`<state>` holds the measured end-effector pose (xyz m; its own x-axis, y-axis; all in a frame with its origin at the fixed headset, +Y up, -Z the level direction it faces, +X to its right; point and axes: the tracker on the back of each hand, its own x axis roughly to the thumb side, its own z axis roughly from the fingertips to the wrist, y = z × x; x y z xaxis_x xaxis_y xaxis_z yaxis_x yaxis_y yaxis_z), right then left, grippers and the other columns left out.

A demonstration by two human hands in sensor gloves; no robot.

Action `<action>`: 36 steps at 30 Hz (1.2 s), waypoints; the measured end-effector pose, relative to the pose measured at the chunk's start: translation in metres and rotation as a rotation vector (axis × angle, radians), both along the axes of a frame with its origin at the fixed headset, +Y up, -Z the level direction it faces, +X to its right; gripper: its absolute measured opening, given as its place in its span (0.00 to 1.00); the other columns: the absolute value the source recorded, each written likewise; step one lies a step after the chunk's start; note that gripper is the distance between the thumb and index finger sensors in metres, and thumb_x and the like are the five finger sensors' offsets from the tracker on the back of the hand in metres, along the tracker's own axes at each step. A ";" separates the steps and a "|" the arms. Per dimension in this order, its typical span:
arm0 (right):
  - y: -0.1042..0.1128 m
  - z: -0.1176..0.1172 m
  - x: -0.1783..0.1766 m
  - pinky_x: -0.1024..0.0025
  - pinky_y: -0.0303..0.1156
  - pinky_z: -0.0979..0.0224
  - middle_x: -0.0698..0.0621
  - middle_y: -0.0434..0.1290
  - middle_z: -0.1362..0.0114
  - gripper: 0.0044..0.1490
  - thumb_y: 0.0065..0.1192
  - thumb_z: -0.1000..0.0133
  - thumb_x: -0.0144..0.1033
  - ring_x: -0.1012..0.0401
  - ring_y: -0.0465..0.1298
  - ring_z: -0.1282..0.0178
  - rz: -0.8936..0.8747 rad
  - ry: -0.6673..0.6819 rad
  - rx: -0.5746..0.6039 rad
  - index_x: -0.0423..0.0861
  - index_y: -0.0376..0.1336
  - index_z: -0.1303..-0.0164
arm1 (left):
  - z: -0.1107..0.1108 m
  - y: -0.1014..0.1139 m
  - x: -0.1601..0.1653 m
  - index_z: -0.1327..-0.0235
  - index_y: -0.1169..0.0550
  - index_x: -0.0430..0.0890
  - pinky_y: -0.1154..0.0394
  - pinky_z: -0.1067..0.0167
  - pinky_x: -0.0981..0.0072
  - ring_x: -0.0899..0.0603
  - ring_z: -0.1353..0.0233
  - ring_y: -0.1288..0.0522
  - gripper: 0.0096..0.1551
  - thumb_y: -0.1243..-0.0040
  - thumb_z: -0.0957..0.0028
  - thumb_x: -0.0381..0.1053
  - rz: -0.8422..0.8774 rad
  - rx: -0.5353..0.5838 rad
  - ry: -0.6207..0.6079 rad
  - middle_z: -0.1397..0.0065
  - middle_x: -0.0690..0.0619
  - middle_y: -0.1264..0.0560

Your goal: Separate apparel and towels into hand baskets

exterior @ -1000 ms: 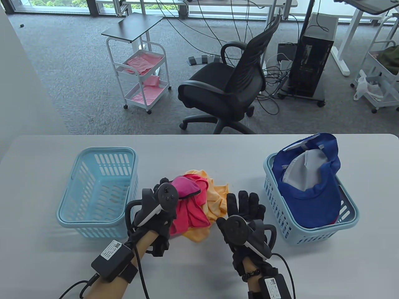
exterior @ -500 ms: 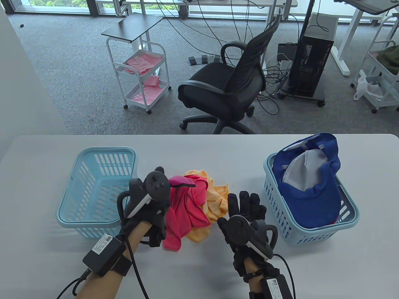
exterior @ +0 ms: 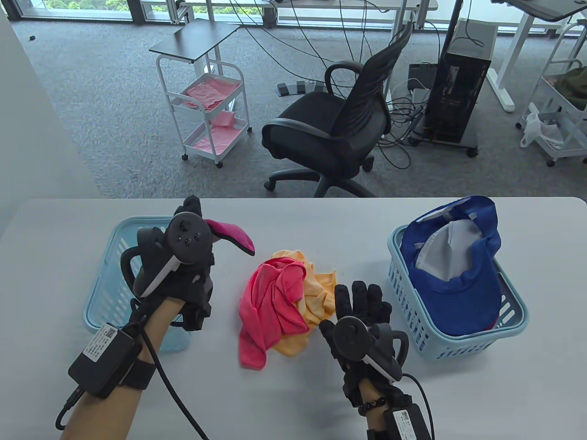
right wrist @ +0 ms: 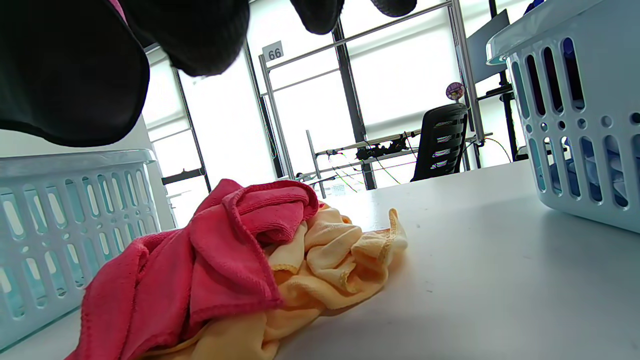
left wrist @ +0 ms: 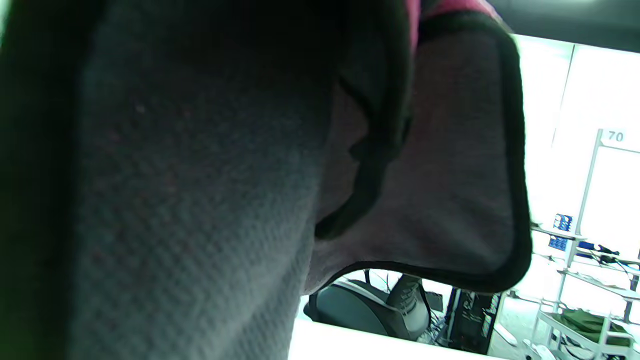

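My left hand (exterior: 197, 220) is raised over the near right part of the empty light-blue left basket (exterior: 105, 326) and grips a magenta piece with black trim (exterior: 236, 236). That piece fills the left wrist view (left wrist: 450, 175). A red towel (exterior: 275, 298) lies on a yellow towel (exterior: 318, 293) in a pile at the table's middle; both show in the right wrist view, red (right wrist: 215, 260) and yellow (right wrist: 340, 250). My right hand (exterior: 362, 298) rests flat and open on the table, just right of the pile. The right basket (exterior: 467, 340) holds a blue cap (exterior: 458, 284).
In the right wrist view the left basket (right wrist: 65, 200) stands behind the pile and the right basket (right wrist: 575, 125) at the right edge. Beyond the table's far edge are an office chair (exterior: 330, 137) and a white cart (exterior: 211, 105).
My left hand lifted the magenta piece off the pile and carried it up and left, over the left basket. The red towel slumped toward the front. My right hand stayed still.
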<state>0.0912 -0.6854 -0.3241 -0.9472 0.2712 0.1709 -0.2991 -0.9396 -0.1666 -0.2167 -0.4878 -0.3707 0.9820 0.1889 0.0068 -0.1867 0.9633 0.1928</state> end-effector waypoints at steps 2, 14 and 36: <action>0.000 0.000 0.000 0.24 0.43 0.25 0.28 0.40 0.16 0.51 0.60 0.41 0.50 0.28 0.40 0.20 0.000 0.001 0.000 0.38 0.45 0.16 | 0.002 0.007 -0.007 0.16 0.45 0.40 0.25 0.29 0.45 0.35 0.24 0.23 0.34 0.58 0.33 0.50 -0.015 0.017 0.025 0.18 0.34 0.36; 0.000 0.001 -0.001 0.24 0.43 0.25 0.28 0.40 0.16 0.51 0.60 0.41 0.50 0.28 0.40 0.20 -0.006 0.007 0.002 0.38 0.45 0.16 | -0.009 -0.014 -0.053 0.16 0.45 0.40 0.25 0.29 0.46 0.35 0.24 0.23 0.34 0.58 0.33 0.50 -0.100 -0.039 0.194 0.18 0.34 0.36; 0.000 0.001 0.001 0.24 0.43 0.25 0.28 0.40 0.16 0.51 0.60 0.41 0.50 0.27 0.40 0.21 -0.016 -0.002 -0.023 0.38 0.45 0.16 | -0.047 -0.098 -0.096 0.14 0.49 0.38 0.29 0.27 0.39 0.31 0.21 0.27 0.43 0.54 0.34 0.58 -0.177 -0.330 0.367 0.16 0.32 0.40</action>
